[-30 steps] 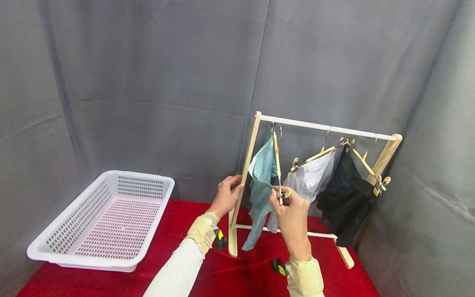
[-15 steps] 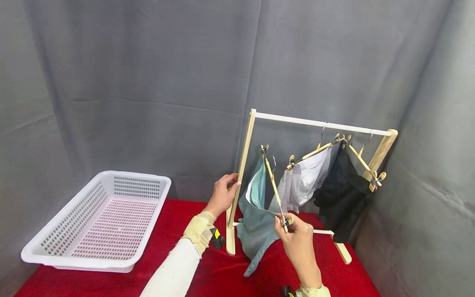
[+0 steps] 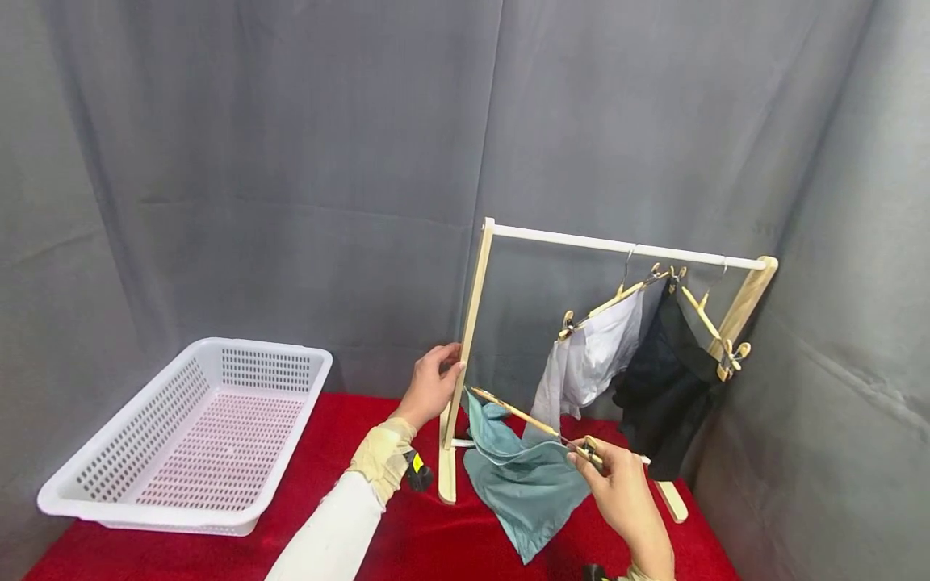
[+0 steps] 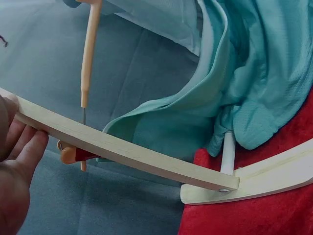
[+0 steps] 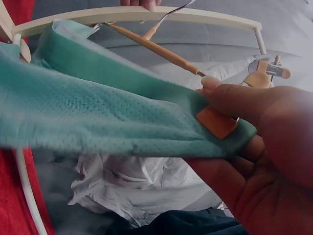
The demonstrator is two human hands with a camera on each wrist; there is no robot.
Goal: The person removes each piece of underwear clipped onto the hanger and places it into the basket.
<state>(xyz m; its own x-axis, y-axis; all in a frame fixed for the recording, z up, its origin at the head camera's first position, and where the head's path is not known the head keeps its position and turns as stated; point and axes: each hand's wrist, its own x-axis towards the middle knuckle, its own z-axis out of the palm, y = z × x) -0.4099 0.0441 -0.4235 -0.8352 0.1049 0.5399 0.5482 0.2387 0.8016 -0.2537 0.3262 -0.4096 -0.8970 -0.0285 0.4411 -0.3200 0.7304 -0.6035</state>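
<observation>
My left hand holds the upright left post of a small wooden clothes rack. In the left wrist view its fingers wrap behind that post. My right hand pinches one clip end of a wooden clip hanger, thumb on top. The hanger is off the rail, tilted, its far end near the left post. From its clips hangs a teal garment with a pale waistband, low over the red cloth. In the right wrist view a wooden clip bites the garment beside the fingers.
The rack's white rail still carries a light grey garment and a black garment on clip hangers. A white perforated basket stands at the left on the red cloth. Grey curtains rise behind and at the right.
The right hand has taken the hanger with the teal garment off the rail and brought it down and toward the right. The left hand stays on the post.
</observation>
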